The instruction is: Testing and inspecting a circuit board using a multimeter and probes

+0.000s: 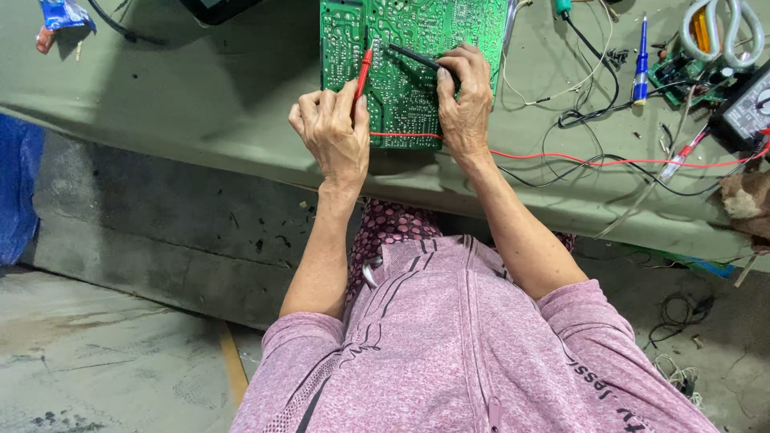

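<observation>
A green circuit board (417, 32) lies solder side up on a grey-green covered bench (200, 88). My left hand (333, 132) grips a red test probe (363, 70) whose tip touches the board near its left side. My right hand (465, 96) grips a black test probe (413, 56), laid slanting across the board's middle with its tip pointing left. Both hands rest on the board's near edge. A red lead wire (609, 163) runs from under my hands off to the right.
At the right lie a multimeter (750, 108), a blue screwdriver (641, 68), a small green board (682, 76), grey-handled scissors (722, 32) and tangled black and white wires (577, 96). A blue wrapper (64, 14) sits far left. Below the bench is a concrete floor (96, 353).
</observation>
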